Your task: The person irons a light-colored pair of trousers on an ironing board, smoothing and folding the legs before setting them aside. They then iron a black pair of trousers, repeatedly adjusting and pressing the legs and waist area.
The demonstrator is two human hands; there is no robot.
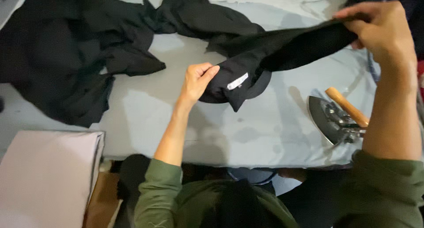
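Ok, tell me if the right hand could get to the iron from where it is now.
Probably yes. The iron sits uncovered on the grey board cover, just below the right hand, wooden handle up. But that hand is gripping the black garment and would have to release it first.

**One head camera, looking steeply down**

The single view sits above the person's head, aimed almost straight down and forward across a pale ironing surface [247,135]. It is close: green sleeves fill the near edge, and the far edge is probably cropped.
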